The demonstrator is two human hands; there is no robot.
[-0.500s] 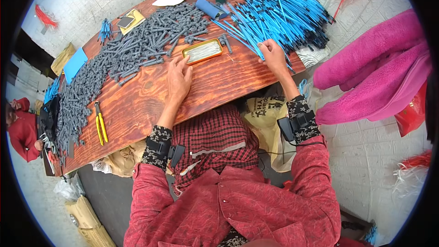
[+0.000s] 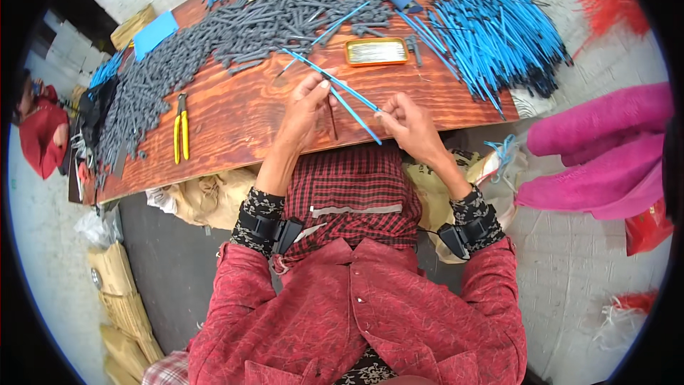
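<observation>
Above the table's front edge, my left hand [image 2: 308,110] is closed around thin blue sticks that cross one another. My right hand [image 2: 410,125] pinches the near end of one blue stick [image 2: 353,93], which slants up and left past my left fingers. Another blue stick [image 2: 362,121] points down toward the right hand, and one more slants to the far right over the grey pile. A dark band shows where they cross at my left fingertips. Beyond the hands lies an orange-rimmed tin [image 2: 347,53] of thin pale wires or pins.
Grey knobbed pieces [image 2: 214,32] cover the table's far and left side. Many blue sticks with black ends [image 2: 499,32] are heaped at the right. Yellow-handled pliers [image 2: 182,132] lie at the left front. A pink fleece cloth [image 2: 598,164] hangs at right; a person [image 2: 44,128] sits far left.
My right hand has come left from the blue heap and meets my left hand. Blue sticks are now in both hands; before, the left was empty beside the tin. The view has shifted.
</observation>
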